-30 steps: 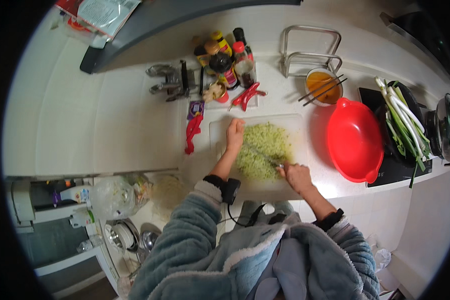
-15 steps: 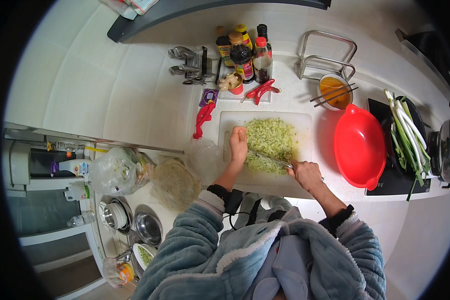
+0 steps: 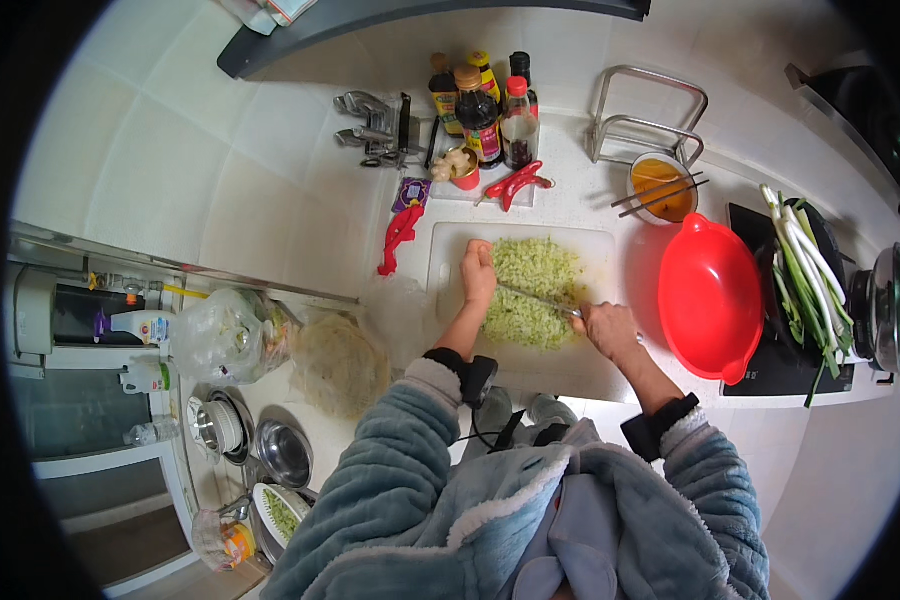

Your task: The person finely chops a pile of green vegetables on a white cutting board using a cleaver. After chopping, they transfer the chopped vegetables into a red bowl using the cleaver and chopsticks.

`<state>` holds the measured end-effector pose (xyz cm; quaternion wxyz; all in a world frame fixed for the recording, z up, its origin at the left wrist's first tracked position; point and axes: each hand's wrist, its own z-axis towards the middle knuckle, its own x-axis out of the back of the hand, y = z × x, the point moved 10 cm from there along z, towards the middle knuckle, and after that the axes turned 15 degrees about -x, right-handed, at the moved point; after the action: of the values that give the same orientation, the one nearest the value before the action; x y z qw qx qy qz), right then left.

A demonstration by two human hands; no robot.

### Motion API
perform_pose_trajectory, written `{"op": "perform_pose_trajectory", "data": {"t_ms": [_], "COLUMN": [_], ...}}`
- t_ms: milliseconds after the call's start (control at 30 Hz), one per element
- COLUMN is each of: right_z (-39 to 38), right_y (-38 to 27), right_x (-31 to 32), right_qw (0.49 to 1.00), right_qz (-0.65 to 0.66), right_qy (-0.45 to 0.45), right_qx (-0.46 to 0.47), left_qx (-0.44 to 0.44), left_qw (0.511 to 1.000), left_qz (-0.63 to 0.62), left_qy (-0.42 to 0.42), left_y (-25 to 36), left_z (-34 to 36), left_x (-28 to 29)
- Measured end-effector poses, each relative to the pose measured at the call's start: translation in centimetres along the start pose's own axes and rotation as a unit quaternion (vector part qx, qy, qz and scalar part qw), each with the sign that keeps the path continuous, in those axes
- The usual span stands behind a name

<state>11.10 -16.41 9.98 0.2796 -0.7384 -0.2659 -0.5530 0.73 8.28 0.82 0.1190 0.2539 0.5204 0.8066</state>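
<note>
A white cutting board [image 3: 450,243] bears a spread of finely chopped pale green vegetable [image 3: 538,262]. Across the pile lies a knife [image 3: 538,298], its blade slanting down toward the right. My right hand [image 3: 610,328] is wrapped round the knife's handle at the board's right side. At the blade's left end, my left hand [image 3: 478,272] is closed with its fingers together, gripping the tip end; the exact contact is hidden. Some chopped bits lie on both sides of the blade.
A red oval basin [image 3: 710,295] stands right of the board, with spring onions [image 3: 802,265] beyond it. Behind are a bowl of orange liquid [image 3: 660,180] with chopsticks across it, red chillies [image 3: 519,183] and sauce bottles [image 3: 478,120]. Plastic bags [image 3: 335,365] lie to the left.
The knife and both hands have shifted slightly away from me over the chopped pile. The whole view has moved a little, so the counter things appear slightly farther left.
</note>
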Motion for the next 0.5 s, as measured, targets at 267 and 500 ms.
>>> {"op": "perform_pose_trajectory", "data": {"t_ms": [267,500], "right_z": [1.9,0.7], "right_y": [1.7,1.6], "right_x": [-0.2,-0.8], "right_qw": [1.000,1.000], "right_qz": [0.009,0.012], "right_qy": [-0.005,-0.007], "right_qx": [-0.011,-0.001], "left_qx": [-0.058,0.004], "left_qw": [0.998,0.999], "left_qz": [0.028,0.026], "left_qy": [-0.005,-0.024], "left_y": [1.1,1.3], "left_z": [1.7,-0.2], "left_x": [-1.8,-1.2]}}
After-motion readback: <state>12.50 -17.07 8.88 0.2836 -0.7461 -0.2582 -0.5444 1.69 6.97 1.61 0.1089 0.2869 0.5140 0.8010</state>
